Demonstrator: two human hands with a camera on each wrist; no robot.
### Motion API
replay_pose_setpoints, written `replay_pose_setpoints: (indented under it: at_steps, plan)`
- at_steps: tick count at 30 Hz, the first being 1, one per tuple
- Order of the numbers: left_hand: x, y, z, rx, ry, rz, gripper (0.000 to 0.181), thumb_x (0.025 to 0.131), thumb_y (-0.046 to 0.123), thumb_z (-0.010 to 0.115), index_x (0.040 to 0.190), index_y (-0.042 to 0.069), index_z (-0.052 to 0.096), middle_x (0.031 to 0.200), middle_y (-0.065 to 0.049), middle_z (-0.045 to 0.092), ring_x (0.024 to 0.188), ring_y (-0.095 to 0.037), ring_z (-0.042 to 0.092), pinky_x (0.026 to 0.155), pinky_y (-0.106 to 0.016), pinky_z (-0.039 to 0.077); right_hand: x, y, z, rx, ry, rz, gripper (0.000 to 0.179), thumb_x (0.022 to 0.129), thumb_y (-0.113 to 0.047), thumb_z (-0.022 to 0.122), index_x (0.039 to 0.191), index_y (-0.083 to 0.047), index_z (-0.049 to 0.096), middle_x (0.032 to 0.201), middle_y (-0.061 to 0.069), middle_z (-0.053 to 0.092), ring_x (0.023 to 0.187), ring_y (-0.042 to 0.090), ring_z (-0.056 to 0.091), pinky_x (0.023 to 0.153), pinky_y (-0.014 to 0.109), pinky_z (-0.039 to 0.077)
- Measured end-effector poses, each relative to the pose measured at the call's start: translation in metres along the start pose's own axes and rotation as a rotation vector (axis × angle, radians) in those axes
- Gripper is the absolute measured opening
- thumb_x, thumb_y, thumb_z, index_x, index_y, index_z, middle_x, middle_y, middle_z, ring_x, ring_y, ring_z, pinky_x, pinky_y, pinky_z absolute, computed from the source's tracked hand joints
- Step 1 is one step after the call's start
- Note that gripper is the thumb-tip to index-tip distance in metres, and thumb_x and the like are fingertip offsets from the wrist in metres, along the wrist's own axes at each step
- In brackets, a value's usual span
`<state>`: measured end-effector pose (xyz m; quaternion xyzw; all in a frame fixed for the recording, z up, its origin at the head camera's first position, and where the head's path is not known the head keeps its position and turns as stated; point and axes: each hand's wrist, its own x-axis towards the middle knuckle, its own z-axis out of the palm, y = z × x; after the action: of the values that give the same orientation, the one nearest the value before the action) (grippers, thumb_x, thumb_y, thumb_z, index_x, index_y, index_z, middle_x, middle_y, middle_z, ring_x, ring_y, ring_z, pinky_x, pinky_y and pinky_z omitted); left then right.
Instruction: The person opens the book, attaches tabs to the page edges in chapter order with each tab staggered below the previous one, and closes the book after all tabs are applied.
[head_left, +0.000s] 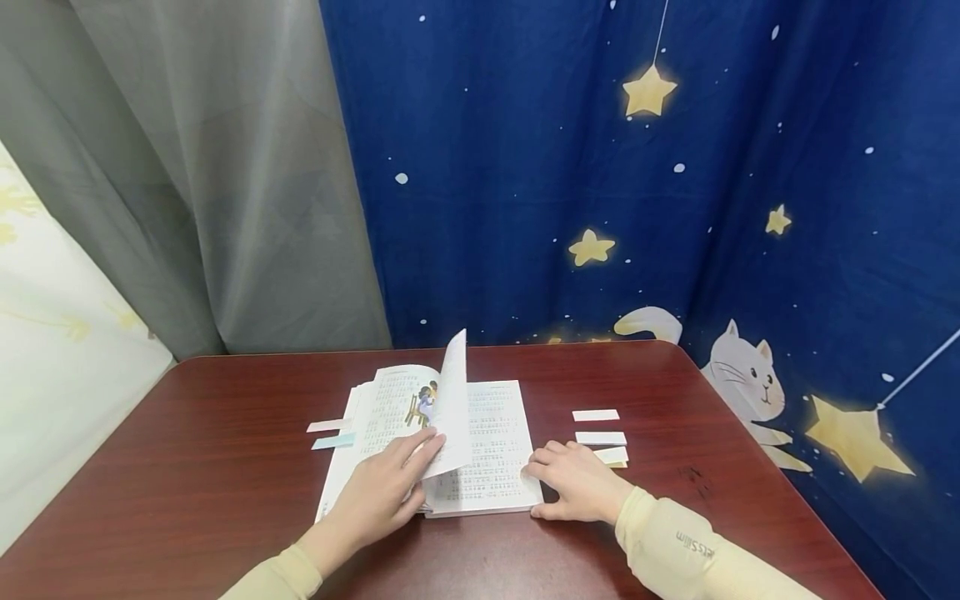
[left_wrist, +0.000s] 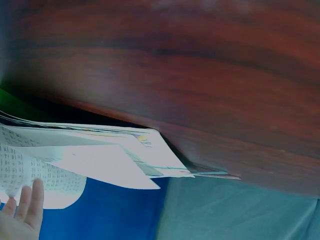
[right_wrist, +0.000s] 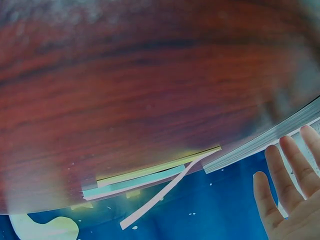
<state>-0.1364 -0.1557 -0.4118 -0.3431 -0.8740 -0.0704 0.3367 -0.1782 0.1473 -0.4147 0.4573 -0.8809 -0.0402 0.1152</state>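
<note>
A book [head_left: 491, 487] lies spread on the table, its pages printed with rows of text and a coloured picture on the left side. One page [head_left: 452, 408] stands raised near the spine and leans over the right side. My left hand [head_left: 386, 487] lies over the lower left pages, its fingertips against the raised page's lower part; its fingers [left_wrist: 35, 205] look fairly straight. At the lower right edge of the book, my right hand [head_left: 573, 483] rests with relaxed, spread fingers [right_wrist: 282, 175]. A pink strip [head_left: 330, 425] and a blue strip [head_left: 333, 442] stick out of the left pages.
Right of the book, a few pads of paper strips [head_left: 600, 438] lie in a column on the dark red table [head_left: 225, 442]; the right wrist view shows a yellow pad [right_wrist: 160, 167], a blue one and a curling pink strip [right_wrist: 155, 202]. Grey and blue curtains [head_left: 517, 167] hang behind.
</note>
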Motion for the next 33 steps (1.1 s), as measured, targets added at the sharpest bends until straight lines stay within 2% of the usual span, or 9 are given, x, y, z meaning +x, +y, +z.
replay_pose_setpoints:
  at_steps: [4,10,20,26,29,33]
  plan:
    - [-0.003,-0.004,-0.005,0.023,0.012,-0.057,0.066,0.067,0.014,0.054,0.132,0.006,0.045,0.127,-0.009,0.051,0.103,-0.022,0.056,0.071,-0.037,0.05,0.0,0.0,-0.001,0.003,0.003,-0.003,0.048,0.074,-0.054,0.064,0.106,-0.019,0.064,0.099,-0.006,0.06,0.09,0.012,0.053,0.071,0.029,0.045]
    - [-0.01,-0.011,-0.009,0.057,0.013,-0.131,0.073,0.064,0.01,0.054,0.135,0.004,0.041,0.133,-0.012,0.047,0.102,-0.025,0.057,0.068,-0.036,0.048,-0.001,0.0,-0.002,0.01,0.014,-0.01,0.046,0.074,-0.052,0.064,0.106,-0.019,0.064,0.099,-0.005,0.06,0.09,0.013,0.054,0.071,0.03,0.046]
    - [-0.016,-0.015,-0.011,0.102,0.01,-0.149,0.074,0.063,0.01,0.055,0.136,0.004,0.04,0.133,-0.014,0.047,0.106,-0.026,0.054,0.074,-0.043,0.047,-0.003,0.0,-0.003,0.003,0.024,-0.022,0.045,0.074,-0.051,0.065,0.105,-0.018,0.064,0.098,-0.005,0.059,0.089,0.013,0.053,0.07,0.03,0.045]
    - [-0.021,-0.018,-0.016,0.163,-0.023,-0.193,0.08,0.065,0.028,0.069,0.137,0.009,0.039,0.131,-0.012,0.049,0.108,-0.024,0.053,0.084,-0.053,0.04,-0.003,0.0,-0.003,0.005,0.055,-0.038,0.044,0.073,-0.049,0.066,0.103,-0.017,0.064,0.096,-0.005,0.059,0.087,0.013,0.054,0.068,0.03,0.045]
    - [-0.024,-0.02,-0.019,0.182,-0.033,-0.218,0.085,0.062,0.038,0.074,0.136,0.012,0.041,0.131,-0.011,0.048,0.106,-0.027,0.052,0.085,-0.055,0.037,-0.003,0.0,-0.003,0.007,0.069,-0.044,0.043,0.072,-0.049,0.067,0.102,-0.017,0.065,0.094,-0.005,0.059,0.086,0.013,0.054,0.067,0.03,0.045]
    - [-0.026,-0.022,-0.021,0.197,-0.03,-0.235,0.088,0.058,0.043,0.076,0.134,0.011,0.043,0.129,-0.012,0.049,0.1,-0.03,0.054,0.084,-0.054,0.037,-0.002,0.0,-0.003,0.014,0.056,-0.036,0.044,0.073,-0.05,0.065,0.102,-0.017,0.065,0.095,-0.005,0.06,0.086,0.013,0.054,0.068,0.03,0.045]
